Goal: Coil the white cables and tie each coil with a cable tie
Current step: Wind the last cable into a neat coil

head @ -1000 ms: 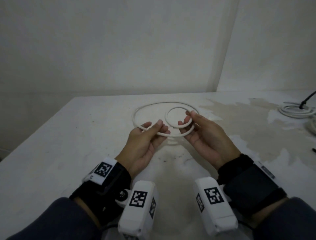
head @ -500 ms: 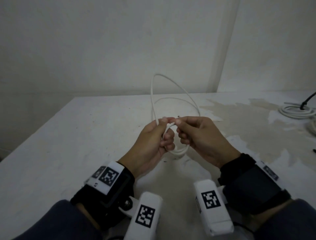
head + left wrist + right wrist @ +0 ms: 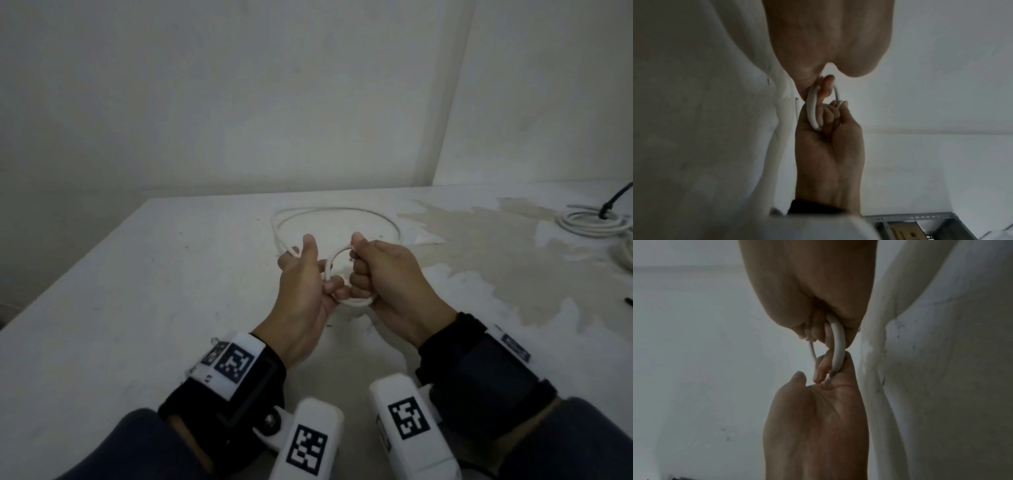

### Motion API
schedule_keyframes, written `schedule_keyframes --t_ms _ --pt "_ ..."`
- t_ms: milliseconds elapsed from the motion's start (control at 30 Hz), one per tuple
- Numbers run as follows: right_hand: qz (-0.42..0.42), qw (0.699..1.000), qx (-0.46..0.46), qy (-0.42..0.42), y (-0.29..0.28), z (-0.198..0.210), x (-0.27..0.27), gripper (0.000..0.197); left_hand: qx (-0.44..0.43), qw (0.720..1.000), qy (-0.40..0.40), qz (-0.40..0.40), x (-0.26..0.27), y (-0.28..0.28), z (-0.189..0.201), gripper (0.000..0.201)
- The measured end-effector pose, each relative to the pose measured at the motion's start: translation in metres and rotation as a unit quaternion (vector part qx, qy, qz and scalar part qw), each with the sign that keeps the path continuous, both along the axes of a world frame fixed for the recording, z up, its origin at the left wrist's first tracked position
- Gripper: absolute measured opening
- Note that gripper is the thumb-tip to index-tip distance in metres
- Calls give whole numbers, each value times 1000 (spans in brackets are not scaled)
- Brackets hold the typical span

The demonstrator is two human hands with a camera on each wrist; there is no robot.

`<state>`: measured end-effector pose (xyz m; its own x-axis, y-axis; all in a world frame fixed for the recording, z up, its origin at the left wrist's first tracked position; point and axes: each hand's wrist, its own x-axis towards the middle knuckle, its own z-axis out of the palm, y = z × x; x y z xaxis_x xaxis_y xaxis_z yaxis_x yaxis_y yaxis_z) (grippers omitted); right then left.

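A white cable forms a small loop between my two hands above the table. Its larger loop arcs out flat beyond my hands, low over the tabletop. My left hand has its fingers curled round the left side of the small loop, thumb pointing up. My right hand pinches the loop's top with thumb and forefinger, its other fingers curled round the bottom. In the left wrist view the cable runs between both hands. The right wrist view shows the cable held the same way. I see no cable tie.
Another coiled white cable lies at the table's far right, with a black lead rising from it. A brownish stain covers the right part of the table. The wall stands close behind.
The large loop stood upright above my hands half a second ago; now it lies low and flat beyond them. My hands have drawn slightly apart, with a small loop between them.
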<state>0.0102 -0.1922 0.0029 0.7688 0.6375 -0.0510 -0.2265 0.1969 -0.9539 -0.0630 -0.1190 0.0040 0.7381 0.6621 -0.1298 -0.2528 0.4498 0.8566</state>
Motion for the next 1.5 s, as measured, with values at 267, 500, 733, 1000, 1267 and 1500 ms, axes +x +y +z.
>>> schedule_keyframes --t_ms 267,500,733,1000,1267,1500 --pt "-12 996 -36 -77 -5 3 -2 29 268 961 54 -45 -2 1 -8 23" --pt "55 985 -75 -148 -16 11 4 25 332 937 80 -79 -11 -1 4 36" --pt "27 974 -59 -216 -15 13 1 25 386 913 105 -84 -16 2 14 35" --pt "-12 972 40 -231 -11 39 -1 20 476 873 72 -75 -10 7 48 32" --pt "-39 920 41 -388 -6 90 7 39 473 880 16 -27 10 22 102 29" --pt "-251 768 -52 -587 4 102 19 63 525 851 9 27 9 38 120 26"
